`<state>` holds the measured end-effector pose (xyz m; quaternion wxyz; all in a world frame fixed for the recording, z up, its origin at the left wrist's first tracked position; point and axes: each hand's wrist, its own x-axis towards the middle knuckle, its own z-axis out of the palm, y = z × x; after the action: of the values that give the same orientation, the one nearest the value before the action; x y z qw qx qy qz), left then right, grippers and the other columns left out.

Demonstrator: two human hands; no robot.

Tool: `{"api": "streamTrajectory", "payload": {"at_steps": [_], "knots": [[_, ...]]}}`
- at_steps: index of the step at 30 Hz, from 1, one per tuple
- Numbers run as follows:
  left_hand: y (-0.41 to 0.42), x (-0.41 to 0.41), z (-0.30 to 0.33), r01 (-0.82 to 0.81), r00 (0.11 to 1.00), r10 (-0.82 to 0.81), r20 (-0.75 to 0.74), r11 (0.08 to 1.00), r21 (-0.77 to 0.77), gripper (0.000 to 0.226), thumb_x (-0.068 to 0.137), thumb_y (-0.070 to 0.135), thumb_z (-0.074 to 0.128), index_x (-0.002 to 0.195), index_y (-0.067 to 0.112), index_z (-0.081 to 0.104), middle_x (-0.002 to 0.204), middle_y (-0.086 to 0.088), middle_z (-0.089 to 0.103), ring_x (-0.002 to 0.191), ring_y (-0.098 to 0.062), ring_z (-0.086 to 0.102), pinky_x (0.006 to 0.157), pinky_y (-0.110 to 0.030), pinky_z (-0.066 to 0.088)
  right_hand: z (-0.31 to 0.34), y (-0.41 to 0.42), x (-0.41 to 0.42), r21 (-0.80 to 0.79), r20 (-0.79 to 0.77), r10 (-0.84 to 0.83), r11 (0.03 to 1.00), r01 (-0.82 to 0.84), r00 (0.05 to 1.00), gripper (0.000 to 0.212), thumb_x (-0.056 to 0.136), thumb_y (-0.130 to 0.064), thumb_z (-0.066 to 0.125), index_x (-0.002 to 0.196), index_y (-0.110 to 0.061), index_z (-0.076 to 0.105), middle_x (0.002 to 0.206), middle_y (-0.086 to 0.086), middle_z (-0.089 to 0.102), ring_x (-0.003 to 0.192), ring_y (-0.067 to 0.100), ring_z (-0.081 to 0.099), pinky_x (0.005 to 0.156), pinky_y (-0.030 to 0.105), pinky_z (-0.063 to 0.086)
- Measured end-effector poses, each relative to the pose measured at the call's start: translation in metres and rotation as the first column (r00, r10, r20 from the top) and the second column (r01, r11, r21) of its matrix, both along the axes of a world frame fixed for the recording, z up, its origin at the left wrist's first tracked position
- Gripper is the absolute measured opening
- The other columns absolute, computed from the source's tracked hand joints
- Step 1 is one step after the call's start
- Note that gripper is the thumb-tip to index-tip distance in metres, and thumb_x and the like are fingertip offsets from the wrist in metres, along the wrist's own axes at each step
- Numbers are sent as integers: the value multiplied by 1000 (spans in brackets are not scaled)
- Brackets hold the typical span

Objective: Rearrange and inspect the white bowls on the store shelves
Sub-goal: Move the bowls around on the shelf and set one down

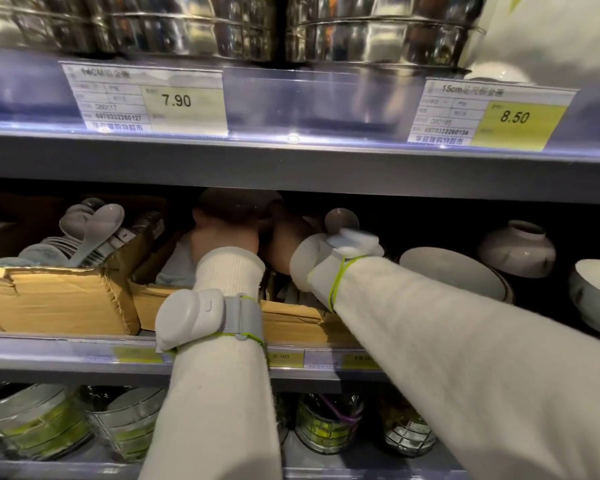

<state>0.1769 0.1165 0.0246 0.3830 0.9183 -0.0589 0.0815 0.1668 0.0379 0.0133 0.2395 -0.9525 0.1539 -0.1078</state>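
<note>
Both my hands reach deep into the middle shelf, over a cardboard box (291,315). My left hand (222,235) and my right hand (283,242) clasp a pale bowl (239,202) from either side, up in the shadow just under the shelf above. The fingertips are lost in the dark. To the right on the same shelf stand more white bowls: one tilted on its side (454,271), one upside down (516,249) behind it, and one upright (596,296) at the frame's edge.
A second cardboard box (49,299) at the left holds white ceramic spoons (94,223). Steel pots (378,32) fill the top shelf above price tags (146,98). Netted bowl stacks with green labels (39,420) sit on the bottom shelf. Another white bowl (499,72) shows at the upper right.
</note>
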Motion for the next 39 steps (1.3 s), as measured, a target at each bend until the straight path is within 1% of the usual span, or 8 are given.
{"api": "streamTrajectory", "payload": {"at_steps": [3, 9, 14, 18, 24, 30, 33, 39], "knots": [[-3, 4, -1, -50, 999, 48, 23, 996, 67, 44, 98, 20, 43, 135, -5, 40, 138, -27, 43, 126, -40, 45, 100, -42, 40, 10, 1, -11, -43, 140, -19, 999, 25, 990, 43, 90, -29, 54, 129, -12, 45, 133, 13, 54, 125, 29, 49, 100, 32, 39], [-8, 15, 1, 17, 993, -56, 107, 942, 335, 39, 99, 19, 35, 133, 5, 47, 134, -24, 47, 123, -41, 47, 99, -44, 41, 18, -2, -29, -40, 173, 27, 999, -20, 984, 32, 90, -26, 55, 121, -16, 60, 131, 7, 60, 124, 25, 53, 101, 28, 40], [-16, 1, 9, 97, 977, -171, 131, 892, 441, 35, 97, 23, 40, 128, 15, 54, 133, -17, 51, 121, -38, 51, 95, -43, 45, 23, -12, -64, -13, 200, -42, 999, 46, 979, 39, 93, -28, 54, 130, -18, 47, 135, 1, 54, 129, 20, 45, 96, 22, 29], [-24, -15, 17, 181, 977, -211, 36, 904, 386, 40, 98, 30, 34, 126, 12, 56, 134, -17, 53, 122, -39, 51, 97, -43, 42, 22, -13, -78, -63, 202, -139, 986, 155, 969, 55, 87, -40, 59, 136, -21, 40, 140, 13, 42, 127, 35, 45, 100, 41, 40], [-40, -61, 31, 283, 959, -275, -74, 892, 353, 44, 100, 34, 29, 129, 11, 53, 134, -17, 53, 122, -36, 51, 99, -40, 40, 28, -33, -110, -37, 61, -250, 967, 252, 966, 58, 87, -41, 57, 137, -20, 35, 139, 17, 37, 119, 39, 51, 93, 39, 45], [-57, -102, 32, 368, 921, -309, -239, 889, 271, 36, 100, 20, 34, 124, 3, 54, 128, -18, 54, 118, -31, 52, 102, -36, 40, 13, -45, -155, -69, 195, -316, 940, 334, 929, 53, 85, -33, 61, 131, -17, 41, 137, 16, 33, 109, 42, 55, 93, 41, 46], [-57, -117, 28, 343, 929, -312, -199, 927, 150, 42, 97, 29, 36, 117, 0, 58, 126, -20, 57, 110, -32, 54, 91, -34, 41, 9, -52, -168, -71, 174, -335, 934, 351, 926, 54, 83, -30, 62, 131, -18, 40, 142, 16, 31, 109, 41, 57, 90, 39, 47], [-63, -140, 22, 304, 948, -302, -101, 953, 7, 40, 92, 31, 45, 107, -2, 61, 116, -21, 62, 106, -35, 58, 85, -34, 47, -2, -60, -189, -56, 223, -408, 901, 429, 885, 43, 88, -39, 58, 118, -10, 49, 127, 17, 44, 109, 38, 55, 87, 39, 46]]}}
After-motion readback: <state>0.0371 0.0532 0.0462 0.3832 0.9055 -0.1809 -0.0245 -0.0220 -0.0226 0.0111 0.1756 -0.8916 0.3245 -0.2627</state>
